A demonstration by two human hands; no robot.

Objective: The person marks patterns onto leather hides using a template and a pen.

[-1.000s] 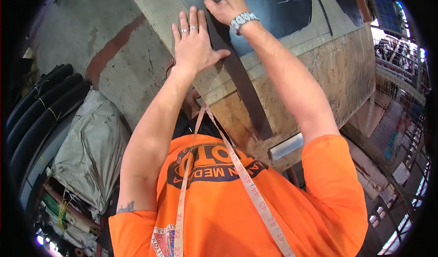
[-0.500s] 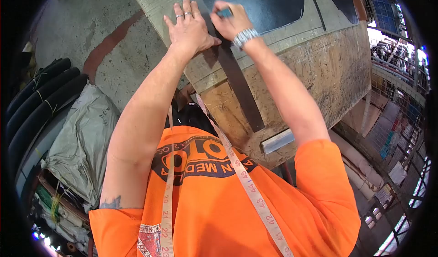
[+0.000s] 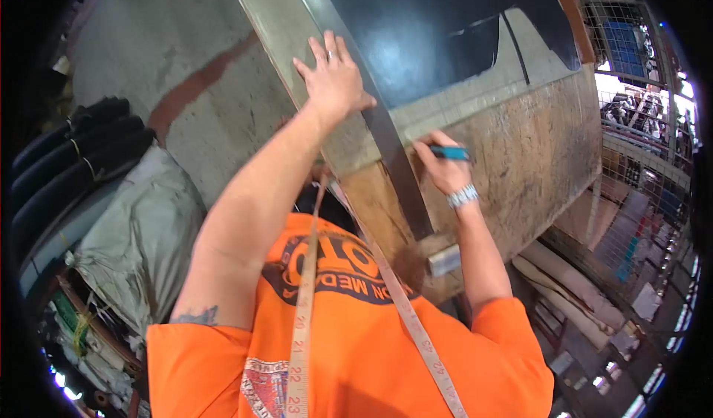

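Note:
A long dark straightedge (image 3: 402,174) lies across the work table, its near end reaching over the bare wood. My left hand (image 3: 336,80) is spread open and presses down along its left side, the thumb resting on the strip. On the right of the straightedge, my right hand (image 3: 445,169) grips a teal utility knife (image 3: 450,153); its blade is hidden by the fingers. Beyond both hands a glossy black sheet (image 3: 416,54) covers the far part of the table, with a cut-out notch in its near edge.
The wooden work table (image 3: 535,136) has a worn top and a metal piece (image 3: 444,260) at its near edge. Black rolls (image 3: 82,143) and a grey wrapped bundle (image 3: 148,210) stand at left. Wire mesh (image 3: 631,54) rises at right. A tape measure (image 3: 303,329) hangs from my neck.
My right hand with the knife has come down along the straightedge toward my body, to the sheet's near side. My left hand still presses beside the straightedge. The view has shifted slightly.

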